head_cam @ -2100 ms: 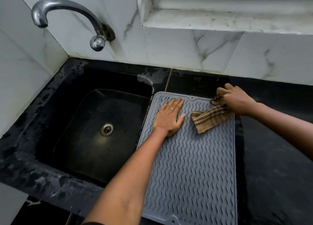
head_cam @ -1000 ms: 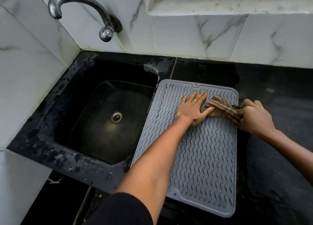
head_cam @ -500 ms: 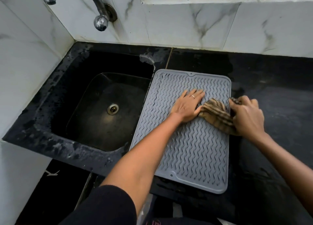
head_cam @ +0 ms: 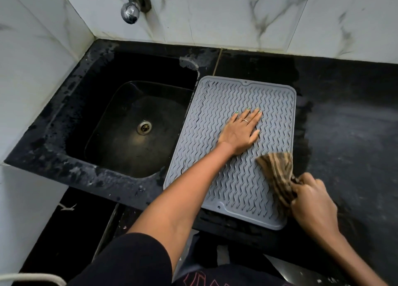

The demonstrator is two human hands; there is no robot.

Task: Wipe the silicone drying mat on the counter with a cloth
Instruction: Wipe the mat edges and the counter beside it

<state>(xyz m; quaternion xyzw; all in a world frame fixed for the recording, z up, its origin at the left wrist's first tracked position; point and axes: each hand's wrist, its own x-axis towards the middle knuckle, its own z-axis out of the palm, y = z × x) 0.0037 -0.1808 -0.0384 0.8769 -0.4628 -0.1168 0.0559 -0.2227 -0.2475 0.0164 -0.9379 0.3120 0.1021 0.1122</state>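
Observation:
A grey silicone drying mat (head_cam: pixel 228 96) with wavy ridges lies on the black counter, its left edge reaching the sink's rim. My left hand (head_cam: pixel 240 131) rests flat on the mat's middle, fingers spread, pressing it down. A brown striped cloth (head_cam: pixel 276 171) drags over the mat's near right part. My right hand (head_cam: pixel 312 201) is shut on the bunched end of the cloth, just past the mat's right edge.
A black sink (head_cam: pixel 133 124) with a metal drain sits left of the mat. A chrome tap (head_cam: pixel 131 8) juts from the marble wall at the back. Dark counter (head_cam: pixel 349 122) stretches right of the mat. The counter's front edge runs just below the mat.
My right hand has pulled the cloth from the mat's far right corner down along the right side toward the near edge. My left hand has stayed flat on the mat.

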